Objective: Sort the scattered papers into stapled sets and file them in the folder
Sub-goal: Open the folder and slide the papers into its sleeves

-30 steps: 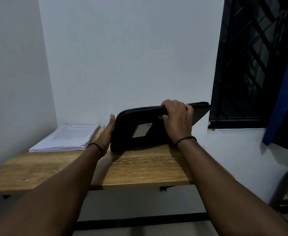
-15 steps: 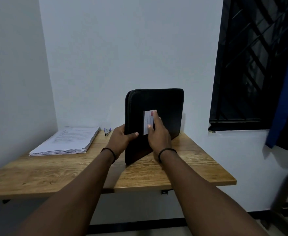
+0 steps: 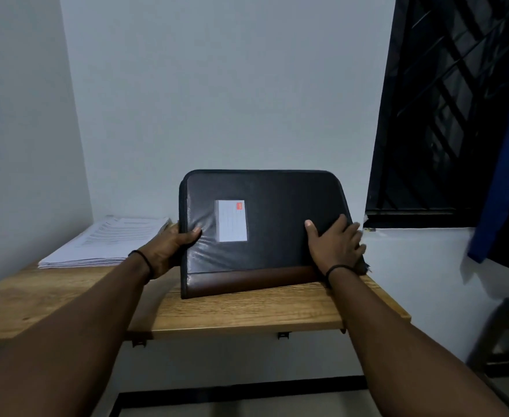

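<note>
Holding the black zippered leather folder with a brown lower band (image 3: 265,233) at centre frame, the person is keeping it propped on its long lower edge on the wooden counter (image 3: 247,314), its face tilted toward the camera and a white label with a red corner mark (image 3: 231,220) showing left of its middle. The left hand (image 3: 169,251) is gripping the folder's left edge, thumb lying across the front and the other fingers hidden behind. The right hand (image 3: 336,245) is lying over the lower right corner with fingers spread and curling round the right edge.

The thick pile of white printed papers (image 3: 109,242) is resting at middle left of the frame, just beside the folder, and it looks squared up, not scattered; whether any sets are stapled cannot be told from here.

The step in hand is likely laying the folder flat so it can be opened. Doing it well means lowering it toward the near edge with both hands steadying it, keeping its left side clear of the papers so the pile is not pushed. The right corner is sitting close to the counter's right edge, so shifting the folder leftward before letting go is safer. The zipper pull is not clearly visible.
</note>
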